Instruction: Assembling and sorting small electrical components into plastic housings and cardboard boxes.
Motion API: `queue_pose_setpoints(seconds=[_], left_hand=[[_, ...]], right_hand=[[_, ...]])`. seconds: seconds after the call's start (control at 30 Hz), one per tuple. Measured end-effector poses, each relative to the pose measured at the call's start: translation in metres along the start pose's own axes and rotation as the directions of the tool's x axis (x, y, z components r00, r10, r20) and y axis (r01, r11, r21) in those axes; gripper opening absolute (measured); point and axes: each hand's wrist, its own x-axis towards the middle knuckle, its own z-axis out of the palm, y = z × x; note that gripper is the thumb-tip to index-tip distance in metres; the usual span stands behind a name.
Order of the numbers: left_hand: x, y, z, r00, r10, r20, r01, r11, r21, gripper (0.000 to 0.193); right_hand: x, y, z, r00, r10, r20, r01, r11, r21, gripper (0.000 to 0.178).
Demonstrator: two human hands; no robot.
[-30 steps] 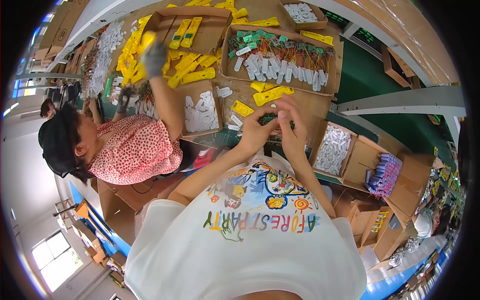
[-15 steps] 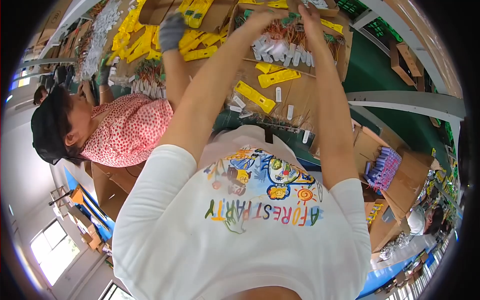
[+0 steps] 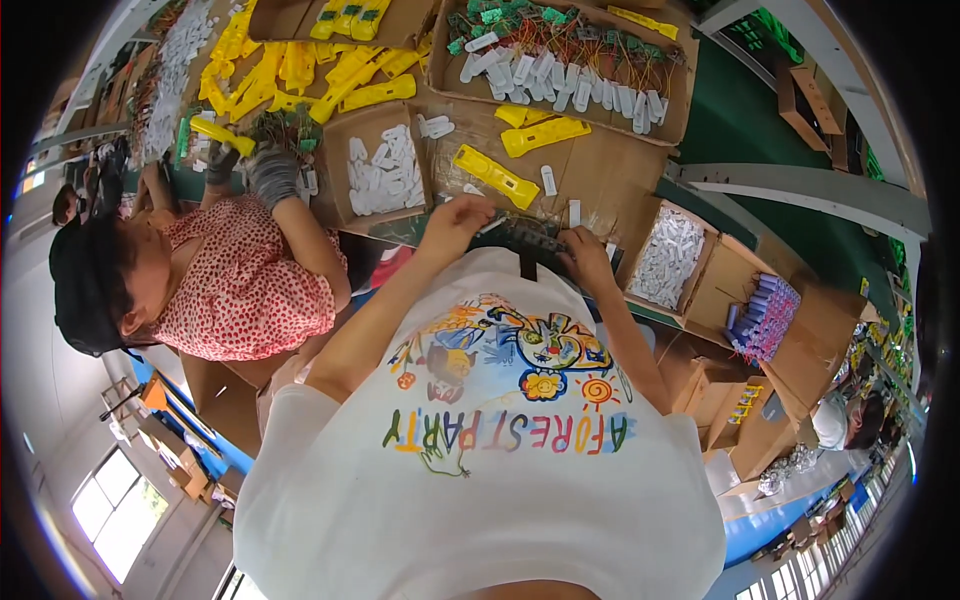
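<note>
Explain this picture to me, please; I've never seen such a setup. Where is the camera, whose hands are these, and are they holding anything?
There's no machine here. A fisheye camera on a person's head looks down, so straight edges bend. The bare left hand and right hand are the wearer's own, near the table edge. A white piece is by the left fingertips; whether either hand grips anything is too small to tell. Beyond them lie a yellow casing and a box of green circuit boards with wires. At the left, a gloved co-worker holds another yellow casing.
</note>
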Motion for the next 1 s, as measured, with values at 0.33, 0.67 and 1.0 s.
queue_pose_setpoints(seconds=[0.33, 0.67, 1.0], left_hand=[[-0.039, 0.102, 0.038, 0.694, 0.602, 0.395, -0.7, 0.435, 0.567, 0.03], [-0.062, 0.134, 0.05, 0.706, 0.676, 0.212, -0.669, 0.537, 0.514, 0.024], [-0.055, 0.139, 0.055, 0.61, 0.75, 0.257, -0.756, 0.452, 0.474, 0.023]], right_hand=[[-0.001, -0.082, -0.128, 0.971, 0.179, 0.158, -0.238, 0.702, 0.671, 0.02], [-0.005, -0.097, -0.165, 0.987, 0.067, 0.146, -0.16, 0.461, 0.873, 0.021], [-0.003, -0.089, -0.168, 0.989, 0.134, -0.063, -0.025, 0.565, 0.824, 0.021]])
